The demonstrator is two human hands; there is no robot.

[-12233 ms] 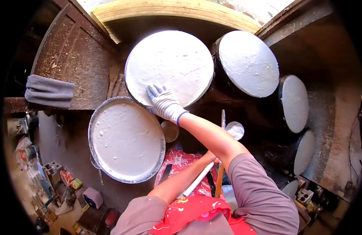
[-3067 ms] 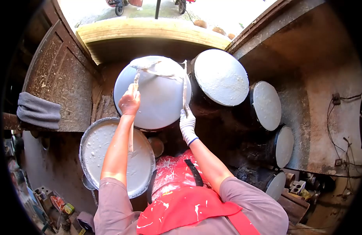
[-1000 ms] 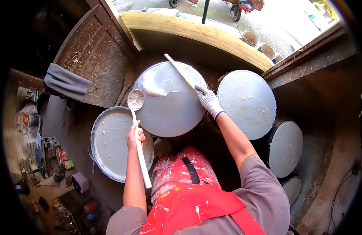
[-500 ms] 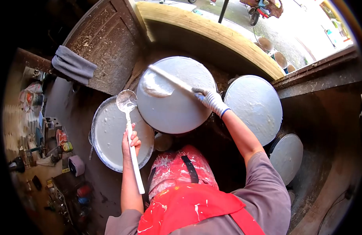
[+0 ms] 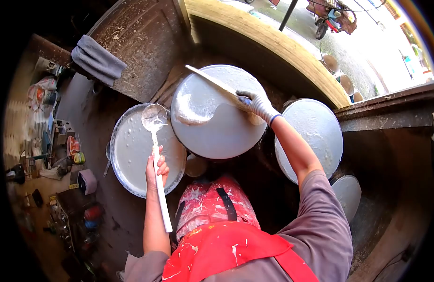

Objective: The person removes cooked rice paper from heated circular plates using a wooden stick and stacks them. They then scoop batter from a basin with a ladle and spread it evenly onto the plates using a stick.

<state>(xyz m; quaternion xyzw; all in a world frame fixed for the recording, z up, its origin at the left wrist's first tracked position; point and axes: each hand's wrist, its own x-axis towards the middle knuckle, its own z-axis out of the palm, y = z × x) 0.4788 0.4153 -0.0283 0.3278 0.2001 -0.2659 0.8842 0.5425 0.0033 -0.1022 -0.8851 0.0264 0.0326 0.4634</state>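
My bare left hand (image 5: 157, 167) is wrapped round the white handle of a ladle (image 5: 154, 117), whose wet bowl is over the rim of a round vat (image 5: 132, 155) of pale liquid. In a striped glove, my right hand (image 5: 256, 106) grips a long flat stick (image 5: 212, 82). The stick lies slantwise across the white top of the middle round vessel (image 5: 221, 136). A thicker white patch (image 5: 189, 112) with a curved edge shows left of the stick. To the right stands another white-topped vessel (image 5: 311, 136).
A smaller white-topped vessel (image 5: 347, 197) stands at the lower right. Behind the vessels runs a pale wooden beam (image 5: 273, 42). A grey cloth (image 5: 97, 59) hangs over a ledge at the left. Outside are a parked vehicle (image 5: 331, 21) and several round containers (image 5: 345, 83).
The ladle has gone from beside the middle vessel to above the liquid vat. The stick has swung and shifted over the white top, and the thick patch has changed shape. The view has turned.
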